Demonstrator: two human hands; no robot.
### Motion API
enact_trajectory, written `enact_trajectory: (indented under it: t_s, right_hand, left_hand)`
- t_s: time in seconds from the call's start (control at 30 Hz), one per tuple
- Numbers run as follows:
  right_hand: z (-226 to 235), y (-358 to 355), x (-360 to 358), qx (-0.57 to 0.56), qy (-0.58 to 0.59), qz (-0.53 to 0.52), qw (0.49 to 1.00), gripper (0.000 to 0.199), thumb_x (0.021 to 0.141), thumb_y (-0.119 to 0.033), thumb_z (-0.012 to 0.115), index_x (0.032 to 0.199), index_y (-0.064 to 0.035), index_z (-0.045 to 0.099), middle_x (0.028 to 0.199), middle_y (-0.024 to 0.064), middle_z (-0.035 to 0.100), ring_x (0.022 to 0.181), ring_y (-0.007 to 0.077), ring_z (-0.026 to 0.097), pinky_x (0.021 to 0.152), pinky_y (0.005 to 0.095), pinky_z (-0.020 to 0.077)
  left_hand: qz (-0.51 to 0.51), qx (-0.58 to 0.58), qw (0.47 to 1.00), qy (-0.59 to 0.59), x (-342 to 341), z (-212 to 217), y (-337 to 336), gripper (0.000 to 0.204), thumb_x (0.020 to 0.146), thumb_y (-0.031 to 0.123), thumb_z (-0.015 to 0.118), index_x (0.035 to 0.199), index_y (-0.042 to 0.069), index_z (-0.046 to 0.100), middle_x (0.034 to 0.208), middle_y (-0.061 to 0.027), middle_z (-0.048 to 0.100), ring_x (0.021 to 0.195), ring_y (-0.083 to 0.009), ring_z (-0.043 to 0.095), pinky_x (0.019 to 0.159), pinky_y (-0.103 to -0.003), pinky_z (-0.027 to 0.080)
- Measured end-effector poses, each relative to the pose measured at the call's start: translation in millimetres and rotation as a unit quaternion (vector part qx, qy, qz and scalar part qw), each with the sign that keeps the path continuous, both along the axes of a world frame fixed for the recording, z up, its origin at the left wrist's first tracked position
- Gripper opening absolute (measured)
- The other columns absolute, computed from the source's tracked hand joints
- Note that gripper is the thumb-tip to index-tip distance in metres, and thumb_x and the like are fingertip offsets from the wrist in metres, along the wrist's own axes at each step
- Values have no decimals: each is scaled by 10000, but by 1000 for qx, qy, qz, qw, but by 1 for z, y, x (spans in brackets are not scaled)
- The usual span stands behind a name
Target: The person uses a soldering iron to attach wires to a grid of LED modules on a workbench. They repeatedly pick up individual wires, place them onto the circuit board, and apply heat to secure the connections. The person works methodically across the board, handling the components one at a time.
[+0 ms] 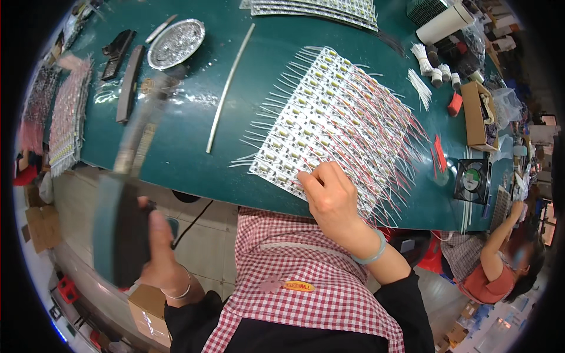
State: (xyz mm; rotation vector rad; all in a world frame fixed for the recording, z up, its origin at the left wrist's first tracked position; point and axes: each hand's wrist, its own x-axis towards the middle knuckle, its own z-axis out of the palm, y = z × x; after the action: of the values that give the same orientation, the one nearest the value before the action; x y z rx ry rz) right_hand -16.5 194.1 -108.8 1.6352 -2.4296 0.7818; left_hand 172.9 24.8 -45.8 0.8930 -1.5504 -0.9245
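My left hand (162, 253) is wrapped round the handle of what looks like a soldering gun (123, 229), teal and black with a long metal barrel. Motion smears the tool, and its tip lies near a foil dish (176, 44) of silvery scraps. On the green table, a panel of small white circuit boards (294, 132) lies at a slant, with white wires along its left edge and red and white wires spread over its right half. My right hand (334, 197) rests on the panel's near edge, fingers curled in a pinch; whatever is between them is hidden.
A pale thin rod (231, 88) lies left of the panel. Dark bar-shaped tools (130, 82) are by the dish. More panels (318, 12) are stacked at the back. Wire bundles (421, 59), a cardboard box (478, 115) and a small fan (472, 179) stand right. Another person (494, 265) sits beyond.
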Motion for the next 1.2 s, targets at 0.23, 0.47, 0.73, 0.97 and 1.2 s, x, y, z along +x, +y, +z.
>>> enact_trajectory:
  t_s: [0.23, 0.47, 0.73, 0.97, 1.2]
  right_hand:
    - [3, -2, 3, -13, -3, 9, 1000, 257, 675, 15, 639, 930, -10, 655, 788, 72, 493, 757, 242, 540, 554, 342, 452]
    - [4, -3, 2, -16, -13, 7, 1000, 240, 686, 9, 631, 926, 13, 649, 810, 91, 505, 771, 262, 541, 597, 356, 464]
    - [19, 4, 6, -104, -12, -37, 994, 190, 720, 19, 718, 901, -10, 671, 764, 74, 549, 716, 241, 564, 576, 338, 448]
    - [2, -1, 21, -83, -54, -26, 995, 169, 729, 19, 721, 888, -14, 676, 764, 63, 540, 699, 230, 547, 559, 338, 439]
    - [-5, -1, 23, -65, -50, -25, 996, 174, 731, 14, 721, 898, -18, 683, 765, 61, 535, 709, 233, 544, 580, 349, 443]
  left_hand:
    - [68, -57, 995, -55, -54, -3, -108, 146, 826, 84, 752, 845, -35, 669, 624, -11, 588, 602, -62, 538, 575, -220, 432]
    - [-6, 76, 996, 51, -48, -20, -105, 247, 787, -12, 745, 1006, -71, 648, 740, -81, 645, 500, -86, 517, 441, -199, 371]
    - [-119, 195, 973, 32, 28, -16, -6, 537, 748, -56, 693, 1263, -52, 539, 1010, -166, 645, 531, -94, 513, 433, -204, 395]
    - [-175, 321, 925, -102, 52, -45, 53, 331, 745, -23, 759, 1061, -62, 668, 946, -107, 698, 769, -149, 662, 669, -272, 530]
    - [-221, 262, 925, -164, 49, -46, 57, 219, 730, -14, 755, 933, -63, 689, 876, -112, 683, 752, -164, 667, 661, -273, 526]
